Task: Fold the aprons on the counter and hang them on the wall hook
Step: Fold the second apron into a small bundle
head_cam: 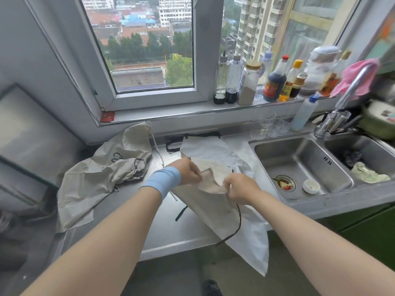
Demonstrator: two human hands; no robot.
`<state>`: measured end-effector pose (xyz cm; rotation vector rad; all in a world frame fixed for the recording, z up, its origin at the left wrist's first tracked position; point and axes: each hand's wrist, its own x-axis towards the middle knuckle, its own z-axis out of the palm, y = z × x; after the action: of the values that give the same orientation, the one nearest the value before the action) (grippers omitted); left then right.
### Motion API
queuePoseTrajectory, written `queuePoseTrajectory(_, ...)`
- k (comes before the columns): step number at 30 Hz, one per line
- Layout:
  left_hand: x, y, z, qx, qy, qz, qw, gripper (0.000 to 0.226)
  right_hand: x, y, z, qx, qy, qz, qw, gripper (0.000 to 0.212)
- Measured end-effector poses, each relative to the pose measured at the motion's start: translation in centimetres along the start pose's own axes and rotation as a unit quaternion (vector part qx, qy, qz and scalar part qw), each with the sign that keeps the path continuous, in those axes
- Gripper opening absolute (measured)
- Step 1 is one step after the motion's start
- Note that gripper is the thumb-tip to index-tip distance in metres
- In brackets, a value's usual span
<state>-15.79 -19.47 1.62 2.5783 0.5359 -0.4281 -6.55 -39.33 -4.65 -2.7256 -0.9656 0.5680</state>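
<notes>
A white apron [215,150] with black straps lies spread on the steel counter [175,227], its lower part hanging over the front edge. My left hand [188,171], with a blue wristband, and my right hand [241,189] both pinch a raised fold of this apron at the counter's middle. A black strap [237,223] dangles below my right hand. A second, beige apron [100,174] lies crumpled on the counter to the left, untouched. No wall hook is in view.
A double steel sink [299,165] with a small white cup sits right of the apron. The faucet [346,99] carries a pink cloth. Bottles [273,82] line the windowsill, and glasses [269,127] stand behind the sink. A framed panel [25,133] is at left.
</notes>
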Motion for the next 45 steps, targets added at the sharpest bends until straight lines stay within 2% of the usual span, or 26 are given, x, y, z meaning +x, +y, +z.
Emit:
queuePoseTrajectory(2, -0.6, -0.7, 0.5, 0.055, -0.124, -0.028, 0.990, 0.013, -0.3, -0.3, 0.2, -0.051, -0.088, -0.033, 0.994, 0.021)
queuePoseTrajectory(5, -2.0, -1.6, 2.7, 0.069, -0.319, -0.070, 0.943, 0.005, -0.8, -0.6, 1.1, -0.108, -0.239, -0.043, 0.964, 0.025)
queuePoseTrajectory(7, -2.5, -2.1, 4.1, 0.018, -0.391, -0.076, 0.917, 0.016, -0.7, -0.7, 1.8, -0.100, -0.285, -0.034, 0.953, 0.036)
queuePoseTrajectory(8, -2.5, -2.3, 4.7, -0.004, -0.391, -0.080, 0.917, 0.020, -0.6, -0.8, 2.1, -0.080, -0.276, -0.026, 0.957, 0.043)
queuePoseTrajectory(10, -1.8, -2.9, 5.7, -0.051, -0.327, -0.088, 0.939, 0.019, 0.1, -0.8, 2.3, -0.045, -0.209, -0.011, 0.977, 0.052)
queuePoseTrajectory(13, 0.3, -4.2, 6.1, -0.090, -0.163, -0.099, 0.978, 0.015, 2.1, -0.7, 2.5, -0.036, -0.108, -0.013, 0.993, 0.051)
queuePoseTrajectory(15, 1.8, -5.0, 5.8, -0.100, -0.086, -0.107, 0.985, 0.019, 3.5, -0.6, 3.0, -0.043, -0.074, -0.026, 0.996, 0.053)
queuePoseTrajectory(18, 4.2, -5.8, 5.6, -0.125, -0.022, -0.142, 0.982, 0.024, 5.9, -0.8, 3.8, -0.054, -0.069, 0.000, 0.996, 0.062)
queuePoseTrajectory(23, 9.4, -7.1, 5.5, -0.143, -0.017, -0.176, 0.974, 0.039, 11.2, -0.6, 4.8, -0.032, -0.114, 0.046, 0.992, 0.063)
queuePoseTrajectory(29, 17.8, -7.7, 3.0, -0.113, 0.005, -0.196, 0.974, 0.053, 20.6, 0.8, 2.0, 0.000, -0.041, 0.041, 0.998, 0.052)
queuePoseTrajectory(34, 25.6, -7.7, 0.6, -0.106, 0.019, -0.223, 0.969, 0.056, 28.8, 4.4, -0.3, 0.094, -0.012, 0.133, 0.987, 0.053)
queuePoseTrajectory(39, 30.2, -8.1, 0.9, -0.128, 0.004, -0.260, 0.957, 0.047, 32.6, 6.1, 0.4, 0.200, -0.022, 0.246, 0.948, 0.052)
queuePoseTrajectory(42, 31.3, -9.3, 0.9, -0.172, 0.027, -0.287, 0.942, 0.042, 33.5, 5.9, 0.9, 0.232, -0.033, 0.246, 0.941, 0.032)
queuePoseTrajectory(45, 31.2, -10.8, 0.5, -0.246, 0.040, -0.266, 0.931, 0.005, 34.0, 5.1, 0.5, 0.212, -0.040, 0.199, 0.956, 0.011)
